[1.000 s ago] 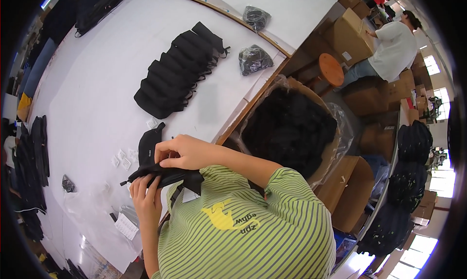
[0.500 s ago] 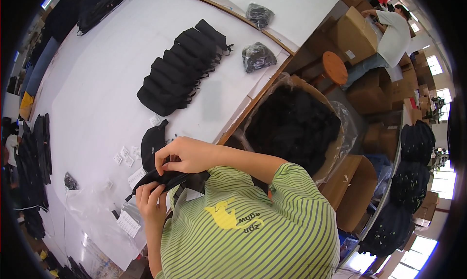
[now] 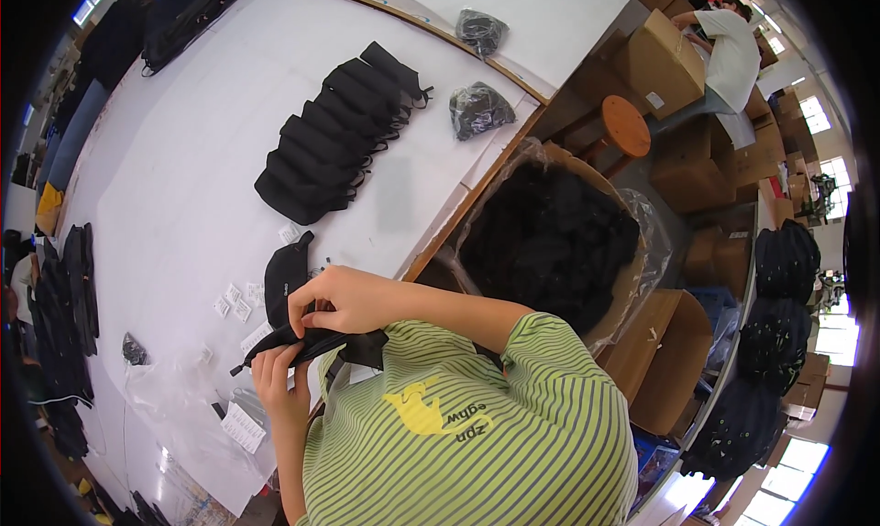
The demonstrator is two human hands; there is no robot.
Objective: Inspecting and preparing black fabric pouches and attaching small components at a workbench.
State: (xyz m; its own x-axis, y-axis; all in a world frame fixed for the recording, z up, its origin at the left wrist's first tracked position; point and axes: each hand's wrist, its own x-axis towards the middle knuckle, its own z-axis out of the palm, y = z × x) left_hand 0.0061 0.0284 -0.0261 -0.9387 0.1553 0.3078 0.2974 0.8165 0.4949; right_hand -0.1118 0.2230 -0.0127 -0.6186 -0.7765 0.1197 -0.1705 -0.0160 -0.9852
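Observation:
At the table's near edge, close to my body, a black fabric waist bag [image 3: 321, 343] is in both hands. My left hand [image 3: 280, 379] grips its left end, fingers curled over the cloth. My right hand [image 3: 350, 298] bends over it from above, thumb and fingertips pinching its upper edge. The bag's strap end hangs against my striped shirt. Just beyond my hands another black waist bag [image 3: 287, 269] lies flat on the white table [image 3: 197, 150]. What the fingertips hold inside the fold is hidden.
Several black bags [image 3: 325, 132] lie overlapped in a row farther up. Small white labels [image 3: 236, 302] and clear plastic [image 3: 188, 407] lie at left. Two plastic-wrapped black bundles [image 3: 481, 110] sit far right. A carton of black goods [image 3: 550, 242], an orange stool [image 3: 626, 127] and a person [image 3: 731, 54] are off the right side.
The view has shifted slightly. Both hands stay on the waist bag in nearly the same pose, the right fingertips still pinching its edge. At far right the other person leans a little differently.

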